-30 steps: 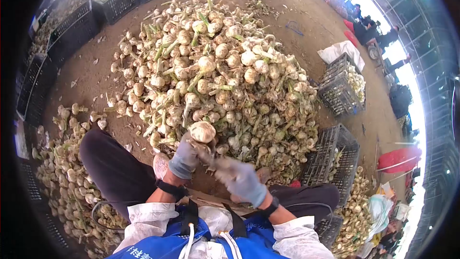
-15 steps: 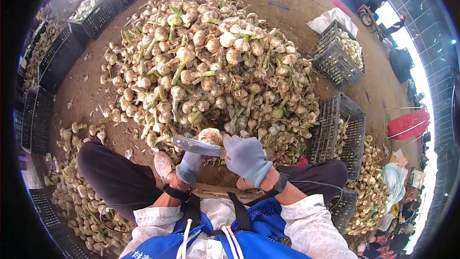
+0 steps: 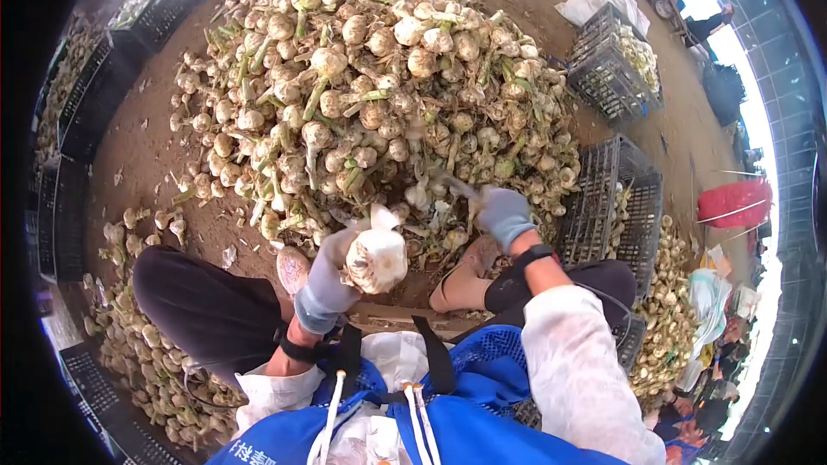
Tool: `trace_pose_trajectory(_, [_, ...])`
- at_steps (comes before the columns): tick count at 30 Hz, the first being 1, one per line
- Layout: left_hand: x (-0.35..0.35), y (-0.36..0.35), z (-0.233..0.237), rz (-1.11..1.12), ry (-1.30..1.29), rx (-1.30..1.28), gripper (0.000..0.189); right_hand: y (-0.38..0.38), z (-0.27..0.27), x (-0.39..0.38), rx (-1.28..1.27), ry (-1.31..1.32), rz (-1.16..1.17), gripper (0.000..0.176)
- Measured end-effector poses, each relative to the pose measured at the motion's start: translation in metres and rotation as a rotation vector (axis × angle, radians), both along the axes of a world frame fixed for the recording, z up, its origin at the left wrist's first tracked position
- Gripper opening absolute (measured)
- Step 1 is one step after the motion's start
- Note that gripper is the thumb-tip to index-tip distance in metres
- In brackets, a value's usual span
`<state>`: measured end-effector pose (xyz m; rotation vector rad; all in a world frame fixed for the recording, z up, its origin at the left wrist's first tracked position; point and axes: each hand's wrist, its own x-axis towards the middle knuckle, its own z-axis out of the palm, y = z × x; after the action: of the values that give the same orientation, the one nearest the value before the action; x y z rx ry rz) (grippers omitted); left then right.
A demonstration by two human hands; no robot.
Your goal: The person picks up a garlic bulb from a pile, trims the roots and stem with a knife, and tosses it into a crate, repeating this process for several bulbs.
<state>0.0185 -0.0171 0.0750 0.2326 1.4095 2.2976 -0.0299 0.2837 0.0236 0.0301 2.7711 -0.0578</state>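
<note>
My left hand (image 3: 326,282), in a grey glove, is closed on a large whitish garlic bulb (image 3: 377,262) with a pale strip of skin or stalk sticking up from its top. My right hand (image 3: 505,215), gloved too, is wrapped round the handle of a knife (image 3: 457,184). Its blade is smeared by motion and points left over the near edge of the heap. The hands are well apart, and the knife does not touch the bulb. In front of both lies a big heap of garlic (image 3: 379,77) with dirty skins and cut green stalks.
To the right stand a black plastic crate (image 3: 633,207) and another crate holding pale pieces (image 3: 603,77). More garlic bulbs (image 3: 663,319) lie beyond. Black crates (image 3: 65,215) line the left side, with loose bulbs (image 3: 159,362) by my left knee. A red sack (image 3: 734,203) is far right.
The knife and my right hand have moved right and forward, away from the bulb. My left hand has turned the bulb, which now shows a cleaner white side.
</note>
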Motion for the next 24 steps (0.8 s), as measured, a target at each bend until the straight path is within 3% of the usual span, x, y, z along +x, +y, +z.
trace_pose_trajectory(2, [-0.015,0.004,0.009,0.128,0.011,0.033,0.027,-0.002,0.000,-0.001,-0.065,0.224,-0.202,0.028])
trace_pose_trajectory(4, [-0.025,0.006,-0.029,0.095,0.163,-0.318,0.029,-0.035,0.007,0.006,-0.900,0.170,-0.436,0.042])
trace_pose_trajectory(6, [-0.030,0.015,-0.057,0.104,0.463,-0.830,0.025,-0.089,0.053,0.032,-1.210,0.166,-0.200,0.031])
trace_pose_trajectory(8, [-0.029,0.029,-0.034,-0.197,0.686,-1.435,0.035,-0.123,0.047,0.043,-1.089,-0.022,-0.281,0.026])
trace_pose_trajectory(9, [-0.027,0.032,-0.036,-0.171,0.762,-1.531,0.037,-0.127,0.023,0.048,-1.087,-0.015,-0.275,0.026])
trace_pose_trajectory(10, [-0.029,0.030,-0.033,-0.158,0.762,-1.528,0.037,-0.123,-0.015,0.049,-1.298,0.125,-0.264,0.029])
trace_pose_trajectory(11, [-0.030,0.024,-0.028,0.232,0.853,-1.405,0.037,-0.125,-0.015,0.045,-1.509,0.260,-0.247,0.032])
trace_pose_trajectory(12, [-0.029,0.020,-0.022,0.612,0.919,-1.253,0.036,-0.122,-0.014,0.046,-1.505,0.248,-0.236,0.032])
trace_pose_trajectory(13, [-0.030,0.019,-0.014,0.799,0.888,-1.109,0.028,-0.116,-0.012,0.049,-1.705,0.070,-0.581,0.032])
trace_pose_trajectory(14, [-0.030,0.020,-0.022,0.805,0.882,-1.111,0.028,-0.118,0.002,0.048,-1.869,-0.121,-0.945,0.033])
trace_pose_trajectory(16, [-0.025,0.025,-0.048,0.106,-0.124,-0.280,0.031,-0.123,0.016,0.052,-1.767,-0.088,-0.842,0.032])
trace_pose_trajectory(17, [-0.019,0.028,-0.051,0.186,0.142,-0.331,0.038,-0.124,0.019,0.053,-1.520,-0.004,-0.647,0.030])
trace_pose_trajectory(19, [-0.017,0.023,-0.055,0.178,0.147,-0.462,0.036,-0.113,0.000,0.051,-1.059,0.091,-0.427,0.029])
trace_pose_trajectory(20, [-0.019,0.020,-0.056,0.178,0.163,-0.590,0.034,-0.106,0.012,0.049,-1.057,0.088,-0.426,0.029])
trace_pose_trajectory(21, [-0.023,0.018,-0.057,0.180,0.161,-0.587,0.034,-0.100,0.036,0.047,-0.917,0.218,-0.270,0.031])
trace_pose_trajectory(23, [-0.028,0.018,-0.061,0.253,0.405,-0.926,0.023,-0.103,0.069,0.043,-0.677,0.470,0.086,0.031])
trace_pose_trajectory(24, [-0.029,0.021,-0.063,0.279,0.537,-1.090,0.019,-0.100,0.069,0.038,-0.668,0.466,0.074,0.031])
